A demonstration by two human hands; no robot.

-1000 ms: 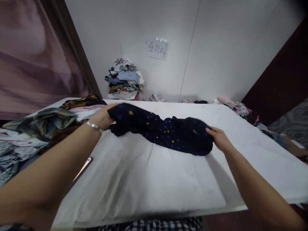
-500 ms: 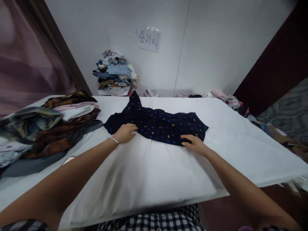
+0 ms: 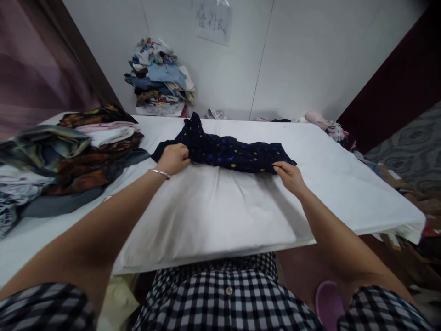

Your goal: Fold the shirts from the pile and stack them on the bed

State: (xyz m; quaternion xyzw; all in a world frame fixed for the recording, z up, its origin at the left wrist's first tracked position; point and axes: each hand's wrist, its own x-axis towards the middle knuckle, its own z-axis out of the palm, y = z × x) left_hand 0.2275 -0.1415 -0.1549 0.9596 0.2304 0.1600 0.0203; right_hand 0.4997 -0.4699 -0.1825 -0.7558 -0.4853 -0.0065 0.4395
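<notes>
A dark navy garment with small coloured dots (image 3: 227, 151) lies in a long strip across the far middle of the white padded table (image 3: 220, 216). My left hand (image 3: 173, 158), with a silver bracelet on the wrist, grips the garment's near left edge. My right hand (image 3: 291, 177) pinches its near right corner. One sleeve or corner of the garment points away toward the wall.
A pile of mixed clothes (image 3: 69, 151) covers the table's left side. Another heap of folded clothes (image 3: 160, 78) stands against the white wall under a paper sign (image 3: 213, 20). More garments (image 3: 325, 124) lie at the far right corner. My checked shirt fills the bottom.
The garment was held up as a bunch, then spread flat, and now its near edge is folded away into a narrower strip. Both hands moved farther from me with it.
</notes>
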